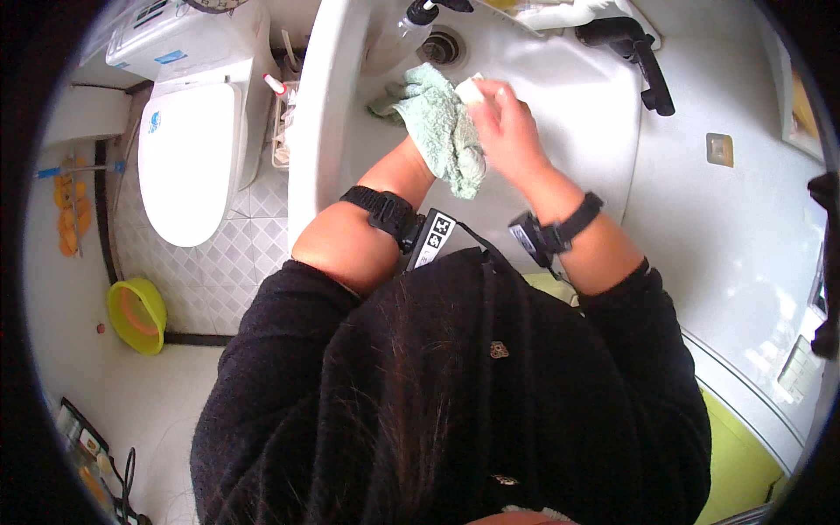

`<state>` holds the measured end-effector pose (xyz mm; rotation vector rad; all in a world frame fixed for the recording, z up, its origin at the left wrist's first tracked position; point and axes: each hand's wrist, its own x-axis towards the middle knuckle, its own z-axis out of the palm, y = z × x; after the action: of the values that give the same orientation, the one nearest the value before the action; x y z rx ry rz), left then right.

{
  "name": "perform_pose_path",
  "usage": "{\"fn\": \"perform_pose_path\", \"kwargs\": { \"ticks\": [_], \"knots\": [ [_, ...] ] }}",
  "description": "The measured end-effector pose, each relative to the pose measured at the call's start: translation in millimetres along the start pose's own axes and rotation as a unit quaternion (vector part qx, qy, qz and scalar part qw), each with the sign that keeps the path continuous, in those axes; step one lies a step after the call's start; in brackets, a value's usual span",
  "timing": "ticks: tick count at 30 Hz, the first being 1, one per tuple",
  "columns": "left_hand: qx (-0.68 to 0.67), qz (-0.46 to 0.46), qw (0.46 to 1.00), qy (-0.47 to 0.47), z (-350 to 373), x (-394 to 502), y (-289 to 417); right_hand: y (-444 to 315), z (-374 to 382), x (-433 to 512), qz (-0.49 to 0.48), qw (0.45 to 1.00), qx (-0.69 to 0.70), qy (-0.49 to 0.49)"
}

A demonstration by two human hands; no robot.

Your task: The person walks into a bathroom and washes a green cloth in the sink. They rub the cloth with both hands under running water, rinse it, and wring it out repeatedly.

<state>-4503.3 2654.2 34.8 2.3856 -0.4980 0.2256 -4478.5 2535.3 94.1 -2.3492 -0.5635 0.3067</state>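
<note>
A pale green terry towel (438, 115) lies bunched over my left hand (420, 157) inside the white washbasin (577, 131). Its folds conceal the left fingers; only the wrist area emerges below. Between the fingers and thumb of my right hand (508, 131) is a small white bar (468, 90) that looks like soap. That bar is at the towel's right edge, seemingly against the cloth. Beyond both hands is the dark drain (440, 48), with a clear pump bottle (410, 33) with a black top beside it.
A black faucet (650, 72) projects over the basin's right side. Left of the basin stand a white toilet (190, 164) with its lid down and a narrow plastic basket (282, 147). A yellow-green tub (136, 316) leans at the left wall, below a mop with orange pads (71, 210).
</note>
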Motion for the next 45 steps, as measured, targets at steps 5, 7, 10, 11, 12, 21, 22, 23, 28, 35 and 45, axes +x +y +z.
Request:
{"fn": "perform_pose_path", "kwargs": {
  "ticks": [5,7,10,11,12,21,22,23,28,35,45],
  "knots": [
    [0.049,0.002,0.997,0.059,-8.0,2.8,3.4,-1.4,3.3,-6.3,-0.212,0.973,-0.059,0.076],
    [0.038,0.007,0.997,0.061,-7.5,1.9,3.9,-3.1,2.5,-9.5,-0.231,0.963,-0.118,0.077],
    [0.091,0.003,0.993,0.079,-2.6,2.1,4.0,-3.2,0.3,-5.7,-0.090,0.994,-0.051,0.027],
    [0.104,-0.001,0.990,0.096,0.5,4.1,3.9,-3.0,-0.7,-3.5,-0.058,0.998,-0.010,0.025],
    [0.108,0.006,0.984,0.143,2.9,4.6,3.5,-5.3,-2.1,-0.6,-0.018,0.999,0.039,0.031],
    [-0.283,0.042,0.953,0.097,12.2,1.1,-5.9,-12.9,-8.3,-4.7,-0.165,0.976,-0.134,0.048],
    [-0.215,0.044,0.966,0.139,12.8,2.3,-6.1,-8.5,-7.2,0.6,-0.091,0.995,-0.049,0.006],
    [-0.188,0.034,0.971,0.143,13.4,2.5,-6.2,-9.1,-6.9,0.7,-0.107,0.989,-0.096,0.023],
    [-0.512,-0.081,0.851,0.090,17.8,6.2,-2.0,-15.9,-3.4,-13.2,-0.181,0.945,-0.271,-0.036],
    [0.029,-0.041,0.999,-0.006,7.1,5.0,2.9,28.2,-10.4,25.4,0.094,0.993,0.068,-0.036],
    [-0.838,-0.123,0.524,0.091,38.8,13.7,-7.4,45.0,-32.4,11.9,0.303,0.865,0.400,-0.007]
  ]
}}
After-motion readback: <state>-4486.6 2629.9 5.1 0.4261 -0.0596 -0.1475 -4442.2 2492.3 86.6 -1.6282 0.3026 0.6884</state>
